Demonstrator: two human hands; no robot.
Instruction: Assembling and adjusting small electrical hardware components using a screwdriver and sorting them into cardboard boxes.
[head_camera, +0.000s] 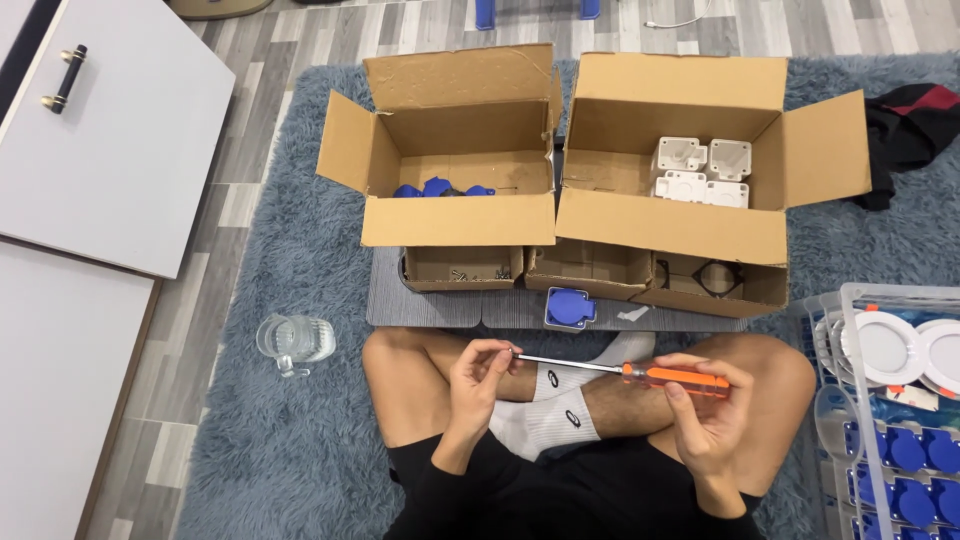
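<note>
Over crossed legs: right hand (705, 415) wraps orange screwdriver (640, 373) handle, shaft level; left hand (478, 378) fingertips pinch at tip, likely seating small screw, too small to tell; blue socket (570, 306) lies just beyond shaft, before open cardboard boxes (670, 225)

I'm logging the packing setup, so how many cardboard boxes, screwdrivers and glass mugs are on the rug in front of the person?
Large open cardboard boxes: 2
Small low cardboard boxes: 3
Screwdrivers, orange handle, held in both hands: 1
Glass mugs: 1
Total: 7
</note>
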